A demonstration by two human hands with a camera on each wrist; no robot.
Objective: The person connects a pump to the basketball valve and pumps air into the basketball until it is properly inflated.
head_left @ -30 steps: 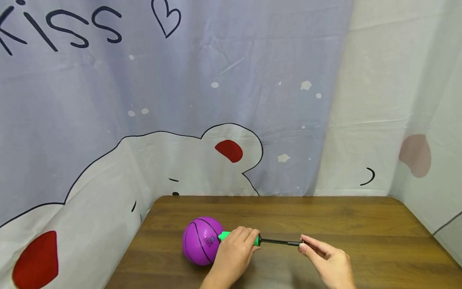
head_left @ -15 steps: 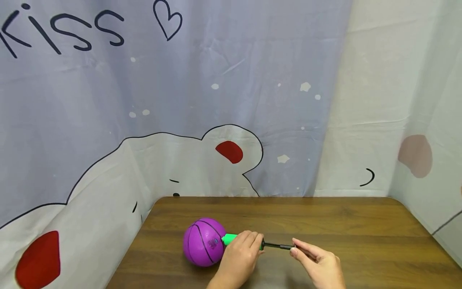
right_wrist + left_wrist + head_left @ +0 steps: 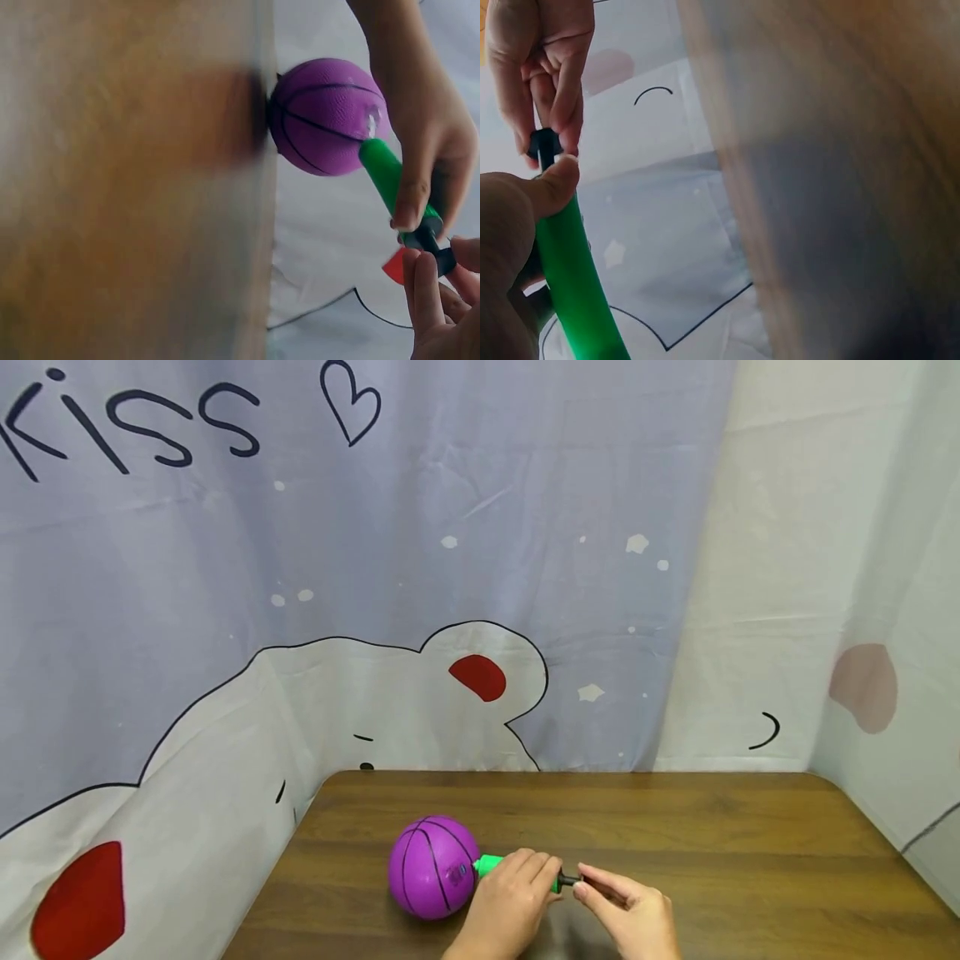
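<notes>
A purple ball with black basketball lines sits on the wooden table, left of both hands. The nozzle end of a green hand pump meets the ball's right side. Around the pump's barrel, my left hand is wrapped, hiding its middle. My right hand pinches the black handle at the pump's other end. Only a short length of black rod shows between barrel and handle. In the right wrist view the pump slants down from the ball towards the right hand.
The brown wooden table extends to the right of the hands and behind them. A printed cloth curtain hangs along its back edge and both sides. A dark cord-like line crosses the cloth at far right.
My right hand has moved left, pushing the pump's rod nearly all the way into the barrel. The ball, pump and left hand have shifted slightly to the right.
</notes>
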